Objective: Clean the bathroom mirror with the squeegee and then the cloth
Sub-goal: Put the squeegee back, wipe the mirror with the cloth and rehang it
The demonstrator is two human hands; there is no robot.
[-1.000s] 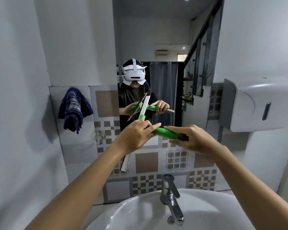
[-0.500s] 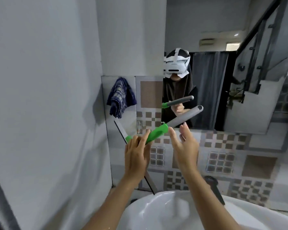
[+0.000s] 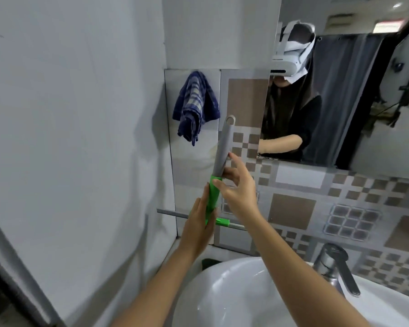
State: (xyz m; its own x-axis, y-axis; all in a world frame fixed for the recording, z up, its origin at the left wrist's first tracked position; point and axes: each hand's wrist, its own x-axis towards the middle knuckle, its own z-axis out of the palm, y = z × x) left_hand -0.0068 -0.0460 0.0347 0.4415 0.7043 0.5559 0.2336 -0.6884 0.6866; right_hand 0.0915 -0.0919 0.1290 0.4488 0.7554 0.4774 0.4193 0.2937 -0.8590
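The squeegee [image 3: 222, 149] has a grey and green handle standing nearly upright against the tiled wall, its blade lying level at the bottom. My left hand [image 3: 200, 228] holds the green lower part of the handle. My right hand [image 3: 237, 185] rests thumb and fingertips on the handle where grey meets green, fingers spread. A blue checked cloth [image 3: 194, 105] hangs on the wall above and to the left of the handle's tip. The mirror [image 3: 340, 102] fills the upper right and reflects a person with a headset.
A white sink [image 3: 224, 293] lies below my arms, with a chrome tap [image 3: 335, 267] at its right. A plain white wall closes the left side. Patterned tiles run under the mirror.
My view has swung left and down. The squeegee handle has turned from slanting to the right to nearly upright, with the blade now level at the bottom. Both hands stay on it.
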